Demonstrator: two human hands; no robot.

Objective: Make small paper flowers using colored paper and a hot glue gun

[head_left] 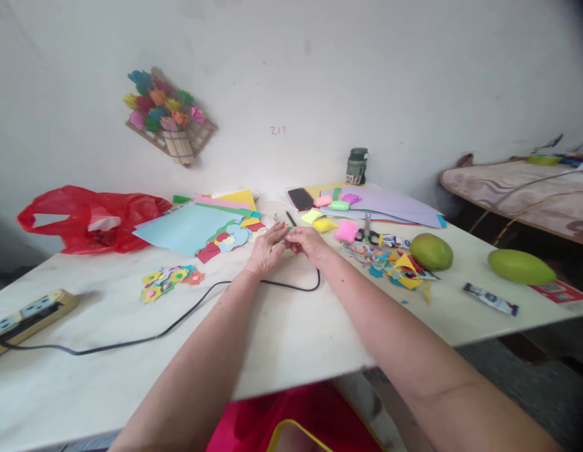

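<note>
My left hand (269,249) and my right hand (307,243) meet over the middle of the white table. Their fingertips are pinched together around a small green piece (290,229), mostly hidden by the fingers. It looks like paper, but its shape does not show. Just behind them lies a dark pen (291,219). Cut paper shapes (225,238) in several colours spread left of my left hand. Finished-looking paper flowers (171,282) with round centres sit nearer the front left. A black cable (188,311) runs beneath my wrists.
Coloured sheets (178,227) and a red plastic bag (93,220) are at left, with a power strip (34,314) in front. Rightward lie a phone (301,199), clay packets (347,231), scissors (367,231), paper scraps (404,270), two green fruits (431,252) and a glue tube (490,299).
</note>
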